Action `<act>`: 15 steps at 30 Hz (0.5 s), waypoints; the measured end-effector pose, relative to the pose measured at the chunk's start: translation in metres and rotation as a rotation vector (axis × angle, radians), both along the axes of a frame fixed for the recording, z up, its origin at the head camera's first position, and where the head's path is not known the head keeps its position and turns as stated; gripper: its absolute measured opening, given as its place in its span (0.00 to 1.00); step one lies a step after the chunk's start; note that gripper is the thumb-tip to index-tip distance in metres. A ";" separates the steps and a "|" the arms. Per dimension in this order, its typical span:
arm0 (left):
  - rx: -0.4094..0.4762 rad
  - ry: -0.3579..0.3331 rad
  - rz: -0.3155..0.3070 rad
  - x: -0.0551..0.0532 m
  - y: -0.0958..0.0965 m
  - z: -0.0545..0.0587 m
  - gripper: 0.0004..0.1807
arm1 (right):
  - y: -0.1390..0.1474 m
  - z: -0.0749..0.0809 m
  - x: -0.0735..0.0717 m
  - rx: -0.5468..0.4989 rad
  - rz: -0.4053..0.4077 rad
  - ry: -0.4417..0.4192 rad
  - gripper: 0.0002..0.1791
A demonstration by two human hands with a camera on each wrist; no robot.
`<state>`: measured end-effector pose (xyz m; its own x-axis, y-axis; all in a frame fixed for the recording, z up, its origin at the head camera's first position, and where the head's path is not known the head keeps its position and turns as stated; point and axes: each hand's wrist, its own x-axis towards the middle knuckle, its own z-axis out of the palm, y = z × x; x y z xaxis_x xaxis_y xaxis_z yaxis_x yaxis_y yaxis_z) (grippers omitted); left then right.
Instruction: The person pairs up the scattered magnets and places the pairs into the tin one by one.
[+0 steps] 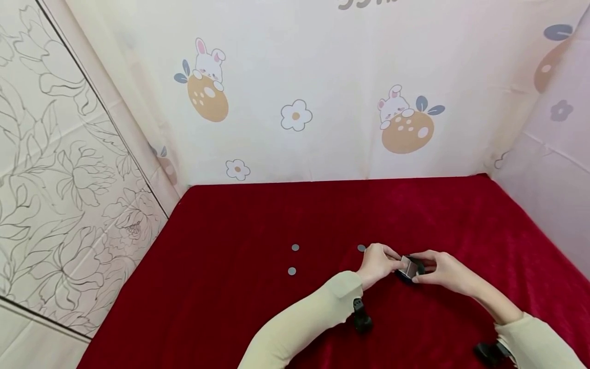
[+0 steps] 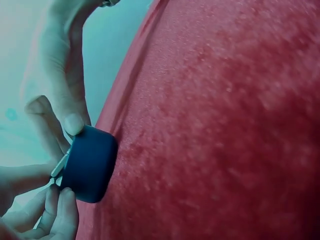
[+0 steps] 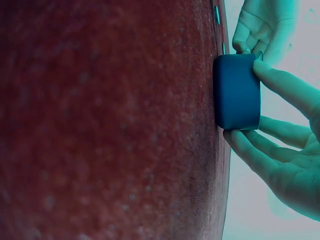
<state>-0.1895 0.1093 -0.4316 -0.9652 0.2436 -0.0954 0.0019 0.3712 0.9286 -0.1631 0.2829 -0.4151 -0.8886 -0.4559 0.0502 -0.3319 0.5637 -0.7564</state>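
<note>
Where the two hands meet: a dark rounded box (image 1: 403,277), right of centre in the lower half of the head view; whether it rests on the cloth cannot be told.
Silvery piece (image 1: 409,267): flat and bright, at the face of the box.
Left hand (image 1: 375,264): pinching the silvery piece between thumb and fingers at the box's edge.
Right hand (image 1: 444,271): gripping the box, thumb on one side, fingers on the opposite side.
Grey discs: three, lying flat; one (image 1: 361,248) just beside the left hand, two (image 1: 295,247) (image 1: 292,271) near the middle of the frame, one above the other.
Sleeves (image 1: 304,318): pale yellow, entering from the lower edge, each with a black device (image 1: 361,316) at the wrist.
Red cloth (image 1: 221,287): plush, filling the lower frame.
Backdrop (image 1: 332,61): white, printed with rabbits and flowers, across the top.
Side panel (image 1: 60,169): line-drawn blossoms, left edge.
</note>
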 end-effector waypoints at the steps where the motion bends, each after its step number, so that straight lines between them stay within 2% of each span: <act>1: 0.004 -0.001 0.001 0.000 0.000 0.000 0.03 | 0.000 0.000 0.000 0.000 0.005 0.003 0.29; 15: 0.012 -0.054 0.005 -0.001 0.003 -0.002 0.07 | 0.002 -0.004 -0.002 -0.010 0.019 0.030 0.27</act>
